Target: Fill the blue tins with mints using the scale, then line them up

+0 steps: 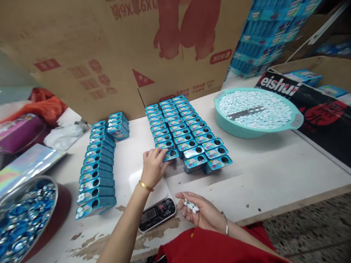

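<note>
My left hand point(153, 166) reaches over a small kitchen scale point(157, 213), its fingers closed on the near end of a small blue box point(171, 155) with a round hole in its top. That box stands at the front of the left row in a block of similar blue boxes point(189, 126). My right hand point(201, 212) is palm up to the right of the scale, cupped around several white oval candies point(191, 206). The scale's display is lit, and my left forearm hides part of its platform.
A turquoise basin point(246, 128) of pale candies, with a flat metal strip on top, stands at right. Another row of blue boxes point(95, 171) is at left, beside a red tub point(56, 208) of blue and silver caps. A large cardboard box point(109, 44) stands behind.
</note>
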Available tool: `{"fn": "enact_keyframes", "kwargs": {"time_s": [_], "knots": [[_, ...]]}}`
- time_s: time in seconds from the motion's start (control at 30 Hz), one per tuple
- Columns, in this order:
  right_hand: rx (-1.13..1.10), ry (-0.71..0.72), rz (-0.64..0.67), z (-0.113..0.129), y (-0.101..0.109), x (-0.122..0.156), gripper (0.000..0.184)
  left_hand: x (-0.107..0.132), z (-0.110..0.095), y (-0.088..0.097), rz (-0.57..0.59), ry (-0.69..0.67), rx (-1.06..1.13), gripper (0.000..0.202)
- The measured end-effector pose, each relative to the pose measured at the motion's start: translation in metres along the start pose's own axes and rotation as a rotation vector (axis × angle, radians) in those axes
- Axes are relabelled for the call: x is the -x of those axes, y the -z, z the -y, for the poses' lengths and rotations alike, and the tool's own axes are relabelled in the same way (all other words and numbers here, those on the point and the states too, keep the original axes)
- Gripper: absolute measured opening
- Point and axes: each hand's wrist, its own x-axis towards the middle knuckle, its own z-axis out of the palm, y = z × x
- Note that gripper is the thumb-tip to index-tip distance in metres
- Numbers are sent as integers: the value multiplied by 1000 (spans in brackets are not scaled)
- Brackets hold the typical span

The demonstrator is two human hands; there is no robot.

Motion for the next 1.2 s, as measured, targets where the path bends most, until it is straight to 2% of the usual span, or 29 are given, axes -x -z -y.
{"fn": "enact_keyframes", "kwargs": {"time_s": [0.1,0.17,0.23,0.3,0.37,0.47,0.57,0.67,0.73,0.8,0.93,1.03,1.1,1.13,1.2], "knots": [[-13,-6,-11,0,1,-1,23,-8,20,-10,-37,16,24,40],[-22,-13,-18,0,2,-2,26,-17,46,-6,-103,80,29,41],[-32,-20,-30,1,2,-5,29,-30,83,4,-178,239,-64,34],[-41,-24,-38,3,2,-7,29,-44,125,14,-198,459,-268,32],[-49,-18,-41,6,2,-8,28,-55,162,21,-192,535,-319,29],[-49,3,-51,12,2,-10,24,-64,195,25,-135,497,-311,15],[-44,23,-47,18,3,-12,21,-65,202,29,-64,378,-278,17],[-41,16,-17,20,6,-12,19,-58,191,41,-11,293,-265,23],[-38,-3,1,19,8,-10,18,-46,174,55,16,274,-274,24],[-31,-22,15,16,11,-7,17,-30,143,73,77,236,-308,22],[-23,-48,43,7,15,-4,15,5,58,101,321,62,-392,18],[-26,-68,70,1,16,0,17,21,8,102,499,39,-404,15],[-34,-79,81,0,16,4,18,27,-7,98,576,38,-387,13],[-42,-88,82,-1,15,7,18,29,-11,96,579,34,-372,13],[-69,-118,80,0,14,12,21,33,-18,94,491,16,-326,17]]}}
